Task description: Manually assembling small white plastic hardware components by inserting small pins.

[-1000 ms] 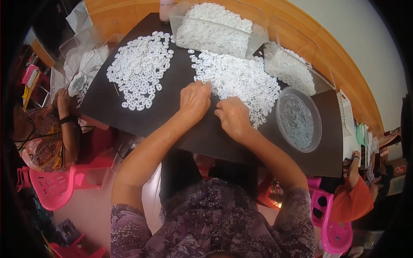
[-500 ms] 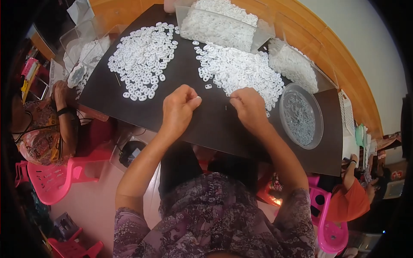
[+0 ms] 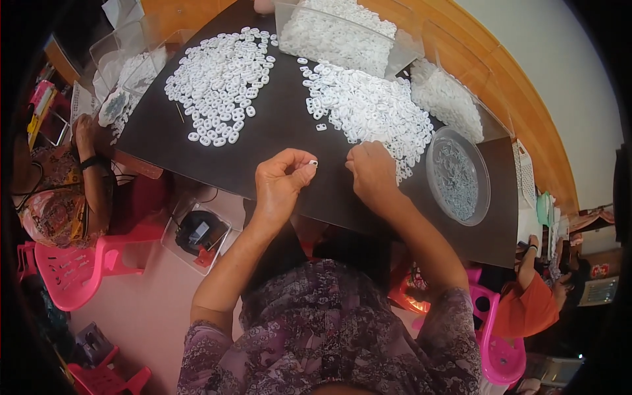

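Over the dark table [image 3: 204,158], my left hand [image 3: 278,181] pinches a small white plastic piece [image 3: 313,162] between thumb and forefinger. To its right my right hand [image 3: 374,172] is closed, fingertips together and pointing toward the left hand; whatever they hold is hidden. A heap of white two-holed plastic pieces [image 3: 365,99] lies just beyond the right hand. Farther left is a second spread of white oval two-holed pieces [image 3: 220,76]. A clear round bowl [image 3: 486,197] with small grey metal parts [image 3: 456,181] stands right of my right hand.
Clear bins of white pieces [image 3: 336,36] [image 3: 444,99] line the table's far side. A thin needle-like rod [image 3: 180,113] lies beside the left spread. At left, another person's arm [image 3: 92,178] rests near a pink chair [image 3: 72,276]. Someone in orange [image 3: 530,309] is at right.
My left hand has moved right and nearer, and the white piece shows more clearly. My right hand has shifted slightly left, over where a tiny pin lay on the table.
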Demonstrator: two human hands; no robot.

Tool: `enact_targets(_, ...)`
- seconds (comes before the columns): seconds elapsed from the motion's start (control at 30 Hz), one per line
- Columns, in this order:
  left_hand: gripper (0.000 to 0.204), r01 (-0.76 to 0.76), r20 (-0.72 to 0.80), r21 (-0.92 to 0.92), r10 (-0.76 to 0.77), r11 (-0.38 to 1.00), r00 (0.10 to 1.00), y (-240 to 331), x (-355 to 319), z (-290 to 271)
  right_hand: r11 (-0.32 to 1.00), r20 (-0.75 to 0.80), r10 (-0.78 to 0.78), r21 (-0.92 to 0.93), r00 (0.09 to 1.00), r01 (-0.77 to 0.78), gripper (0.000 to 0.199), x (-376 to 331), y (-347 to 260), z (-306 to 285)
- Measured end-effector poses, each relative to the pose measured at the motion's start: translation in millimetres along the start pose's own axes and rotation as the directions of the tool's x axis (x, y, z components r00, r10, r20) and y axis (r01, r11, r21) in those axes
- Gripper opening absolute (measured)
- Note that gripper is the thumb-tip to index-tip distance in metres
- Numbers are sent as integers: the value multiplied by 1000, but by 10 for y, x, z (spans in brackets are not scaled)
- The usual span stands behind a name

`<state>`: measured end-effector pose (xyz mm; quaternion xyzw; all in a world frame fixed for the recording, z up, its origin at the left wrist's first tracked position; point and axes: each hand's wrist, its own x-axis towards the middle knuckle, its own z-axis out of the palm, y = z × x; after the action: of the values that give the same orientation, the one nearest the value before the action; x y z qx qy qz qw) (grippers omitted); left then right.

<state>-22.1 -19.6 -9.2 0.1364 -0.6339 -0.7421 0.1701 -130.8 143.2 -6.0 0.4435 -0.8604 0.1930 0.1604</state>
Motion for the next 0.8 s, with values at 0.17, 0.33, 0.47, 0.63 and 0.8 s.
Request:
enact_targets(0.17,9,46,-34,-68,-48,997,998,55,-68,2,992,-5,-56,-111,998,55,13,-41,-61,-74)
enact_targets(0.33,10,25,-20,-93,-27,995,999,15,-106,17,976,-22,-95,-199,995,89,14,-109,4,13)
enact_targets(0.47,10,57,-14,-122,-60,991,998,32,-149,49,969,-6,-138,-209,990,134,11,-96,-37,-31)
enact_targets(0.63,9,156,13,-252,-158,955,987,66,-191,108,997,-58,-48,-57,997,45,7,-112,-27,-44)
enact_targets(0.8,9,193,54,-355,-186,915,981,55,-222,75,913,109,216,329,970,-240,9,-99,-273,-268)
